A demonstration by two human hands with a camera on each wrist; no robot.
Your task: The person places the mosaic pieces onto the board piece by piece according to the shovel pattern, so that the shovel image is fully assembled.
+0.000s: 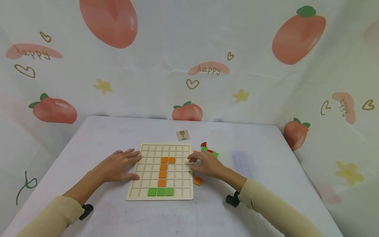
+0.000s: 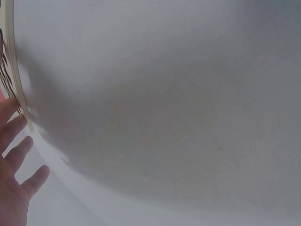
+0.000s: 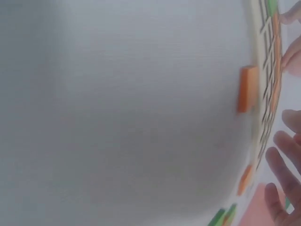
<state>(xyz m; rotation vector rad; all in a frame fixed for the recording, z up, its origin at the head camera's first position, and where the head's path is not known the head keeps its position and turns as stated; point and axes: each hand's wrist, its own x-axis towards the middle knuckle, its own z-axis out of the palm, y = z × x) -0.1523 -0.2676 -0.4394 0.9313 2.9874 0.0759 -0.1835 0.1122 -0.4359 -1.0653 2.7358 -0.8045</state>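
Note:
A square wooden grid board (image 1: 180,194) lies on the table, with orange tiles (image 1: 163,174) in an upright column, one more at its top right, and a row of green tiles (image 1: 161,191) near the front. My left hand (image 1: 121,166) rests at the board's left edge, fingers spread, fingertips on the rim. At the right edge, my right hand (image 1: 207,164) is over the board's rim with thumb and fingers bent together. Between them a bit of a small red-orange piece (image 3: 297,138) shows in the right wrist view, mostly hidden by the fingers.
A loose orange tile (image 1: 198,180) lies right of the board, below my right hand. Beyond that hand are green tiles (image 1: 215,154) and a red quarter-round piece (image 1: 203,144). A small pattern card (image 1: 183,135) lies behind the board. A printed cloth (image 1: 148,82) hangs behind the table.

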